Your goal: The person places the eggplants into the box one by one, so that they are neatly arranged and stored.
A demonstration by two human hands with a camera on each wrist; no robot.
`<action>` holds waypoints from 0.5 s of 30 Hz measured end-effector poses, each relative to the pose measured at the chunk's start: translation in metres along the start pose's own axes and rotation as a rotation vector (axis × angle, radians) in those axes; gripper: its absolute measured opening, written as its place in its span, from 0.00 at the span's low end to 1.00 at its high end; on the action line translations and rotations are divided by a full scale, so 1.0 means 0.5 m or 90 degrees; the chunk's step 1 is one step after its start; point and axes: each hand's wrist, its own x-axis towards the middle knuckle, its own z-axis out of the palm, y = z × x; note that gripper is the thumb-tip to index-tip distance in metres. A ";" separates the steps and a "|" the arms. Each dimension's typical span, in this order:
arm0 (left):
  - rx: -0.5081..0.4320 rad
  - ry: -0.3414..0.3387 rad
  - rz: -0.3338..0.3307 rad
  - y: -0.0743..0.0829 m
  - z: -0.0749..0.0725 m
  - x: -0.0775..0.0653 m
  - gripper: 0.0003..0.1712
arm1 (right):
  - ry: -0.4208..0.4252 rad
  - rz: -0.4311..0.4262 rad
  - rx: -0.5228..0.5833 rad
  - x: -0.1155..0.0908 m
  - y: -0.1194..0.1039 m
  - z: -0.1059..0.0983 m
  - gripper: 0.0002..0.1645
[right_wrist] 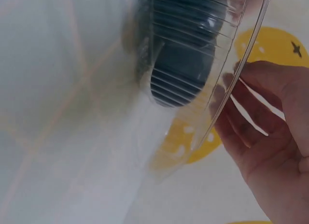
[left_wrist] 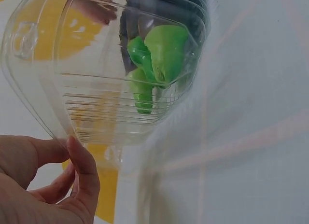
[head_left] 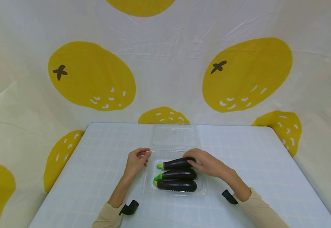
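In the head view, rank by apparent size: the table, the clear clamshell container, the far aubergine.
1. Table
2. Clear clamshell container, lid open
3. Far aubergine, partly covered by the right hand, so its full length is unsure

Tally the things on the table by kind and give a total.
Eggplants: 3, the far one, the middle one and the near one
Clear plastic container with open lid: 1
Total: 4

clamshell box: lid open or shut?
Open. The clear lid lies flat on the table behind the tray, leaving the three eggplants uncovered; the right hand touches the rear one.
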 end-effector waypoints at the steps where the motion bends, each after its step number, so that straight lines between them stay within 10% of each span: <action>1: 0.000 -0.001 -0.001 0.000 0.000 0.001 0.12 | 0.011 -0.001 -0.004 -0.003 0.002 -0.002 0.14; 15: 0.008 -0.021 -0.015 0.006 -0.007 0.000 0.16 | 0.190 0.019 -0.050 -0.047 0.044 -0.005 0.18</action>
